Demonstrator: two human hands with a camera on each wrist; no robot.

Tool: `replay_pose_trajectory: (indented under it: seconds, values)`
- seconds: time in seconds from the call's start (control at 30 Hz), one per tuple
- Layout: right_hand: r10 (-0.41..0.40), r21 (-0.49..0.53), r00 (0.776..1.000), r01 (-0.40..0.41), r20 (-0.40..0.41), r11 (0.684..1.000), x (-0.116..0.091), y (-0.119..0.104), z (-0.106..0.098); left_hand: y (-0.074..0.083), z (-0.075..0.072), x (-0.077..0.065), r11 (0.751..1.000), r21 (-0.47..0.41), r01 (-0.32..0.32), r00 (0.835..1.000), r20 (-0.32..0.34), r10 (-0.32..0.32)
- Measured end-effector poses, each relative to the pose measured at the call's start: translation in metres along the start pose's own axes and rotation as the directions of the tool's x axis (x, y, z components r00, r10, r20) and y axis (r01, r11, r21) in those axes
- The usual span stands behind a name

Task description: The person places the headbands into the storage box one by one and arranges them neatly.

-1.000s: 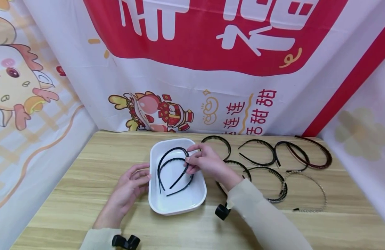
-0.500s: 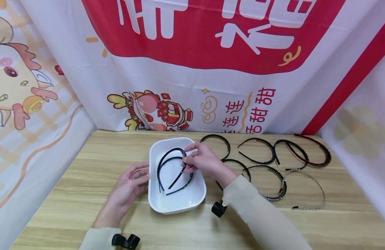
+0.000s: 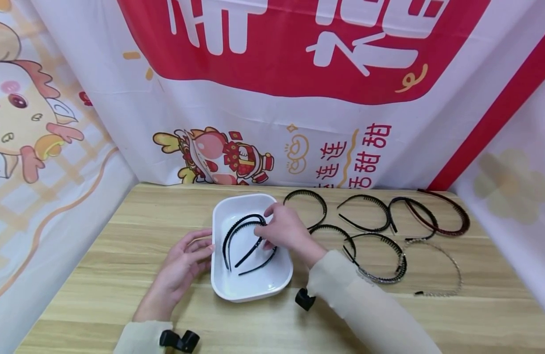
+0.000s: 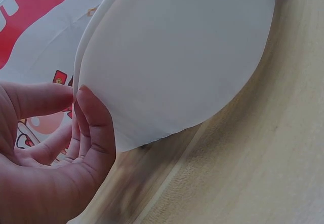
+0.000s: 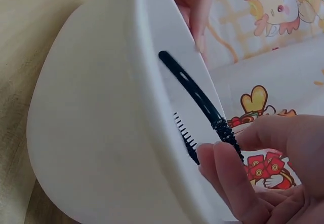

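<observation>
Pinching a black headband (image 5: 191, 86) between the thumb and fingers of the right hand (image 3: 285, 230), reaching in over the right wall of the white tub (image 3: 251, 289). Resting the left hand (image 3: 186, 258), with loosely bent fingers, against the outside of the tub's left wall, touching the rim. To do this well, best to pinch gently but firmly, so as not to bend or snap the thin band. Probably wise to lower slowly and lay flat inside the tub, close to the second headband (image 3: 257, 268), with both ends below the rim. Watch for little teeth, likely to catch on the other band. With the left hand, press just enough to stop the tub sliding on the tabletop (image 3: 100, 285). Look in the right wrist view for the held band's smooth end, the bumpy, shiny part in the pinch, and a row of teeth near the fingertips, partly hidden in the head view by the back of the hand. Hard to say: teeth of the held band or of the other. Only in the head view, more headbands (image 3: 404, 268) to the right of the tub. In the left wrist view, only the tub's outer wall and rim, nothing of its inside.
</observation>
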State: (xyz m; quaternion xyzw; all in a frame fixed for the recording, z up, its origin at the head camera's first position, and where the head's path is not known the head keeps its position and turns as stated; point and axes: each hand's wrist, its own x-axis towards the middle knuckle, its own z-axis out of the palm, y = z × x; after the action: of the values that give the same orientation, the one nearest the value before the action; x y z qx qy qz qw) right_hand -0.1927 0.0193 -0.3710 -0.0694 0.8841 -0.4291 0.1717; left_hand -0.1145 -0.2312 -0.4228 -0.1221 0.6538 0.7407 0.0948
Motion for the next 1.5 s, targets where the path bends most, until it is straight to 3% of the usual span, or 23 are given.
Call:
replay_pose_trajectory:
  seconds: [0.2, 0.6, 0.87, 1.07, 1.33, 1.5]
  values:
    - [0.011, -0.153, 1.000, -0.011, 0.003, 0.988, 0.001, -0.005, 0.004, 0.000, 0.000, 0.000, 1.000, -0.005, -0.001, 1.000, 0.001, 0.001]
    - [-0.035, -0.263, 0.998, 0.020, -0.052, 0.965, 0.002, -0.007, 0.011, -0.001, 0.001, 0.001, 1.000, -0.012, -0.007, 1.000, 0.020, 0.007]
    - [-0.032, -0.169, 0.997, 0.020, -0.064, 0.985, 0.004, -0.002, 0.013, -0.001, 0.001, 0.002, 1.000, -0.007, -0.005, 1.000, 0.014, 0.005]
    - [-0.031, -0.057, 0.999, 0.029, -0.028, 0.998, 0.004, 0.001, 0.007, -0.002, 0.000, 0.002, 1.000, -0.008, -0.002, 1.000, 0.015, 0.002]
    - [-0.014, -0.038, 1.000, 0.015, 0.016, 0.999, 0.004, -0.002, 0.000, -0.001, 0.000, 0.001, 1.000, -0.016, -0.005, 1.000, 0.015, 0.005]
    - [-0.009, 0.048, 0.999, 0.007, 0.048, 0.999, 0.005, 0.000, -0.003, -0.001, 0.000, 0.001, 1.000, -0.013, -0.001, 1.000, 0.015, 0.001]
